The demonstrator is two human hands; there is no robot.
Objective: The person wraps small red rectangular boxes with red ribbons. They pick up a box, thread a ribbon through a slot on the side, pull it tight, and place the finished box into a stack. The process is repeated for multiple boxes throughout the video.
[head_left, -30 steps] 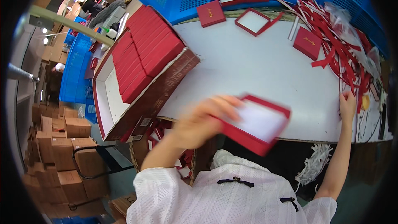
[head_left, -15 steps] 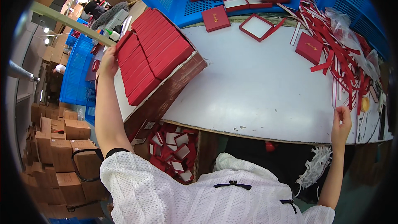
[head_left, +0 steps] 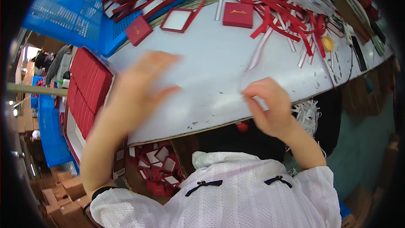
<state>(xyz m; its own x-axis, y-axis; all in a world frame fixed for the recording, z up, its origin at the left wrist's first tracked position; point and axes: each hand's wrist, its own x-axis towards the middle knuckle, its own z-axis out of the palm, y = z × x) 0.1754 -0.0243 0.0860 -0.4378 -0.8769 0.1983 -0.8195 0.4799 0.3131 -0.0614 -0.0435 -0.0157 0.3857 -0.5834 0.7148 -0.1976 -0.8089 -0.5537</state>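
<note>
My left hand (head_left: 145, 86) is raised over the white tabletop (head_left: 198, 76), smeared by motion. Its thumb and fingers stand apart, and I see nothing between them. With thumb and forefinger pinched together, my right hand (head_left: 270, 107) holds the end of a pale ribbon (head_left: 255, 61). This ribbon trails away toward a tangled pile of red and white ribbons (head_left: 282, 6). Beyond my hands lie a closed red jewelry box (head_left: 238, 15), an open one with a white lining (head_left: 176, 20), and a red lid (head_left: 138, 30) with gold lettering.
On the left, a carton (head_left: 75, 137) holds rows of red boxes (head_left: 86, 90). A blue plastic crate (head_left: 78, 14) with more open boxes stands at the back. Below the table edge, another carton contains loose red boxes (head_left: 162, 164). A yellow roll (head_left: 327, 43) sits at right.
My left hand has left the stacked red boxes and come over the tabletop. My right hand has moved inward, drawing the ribbon along. The view has swung to the right.
</note>
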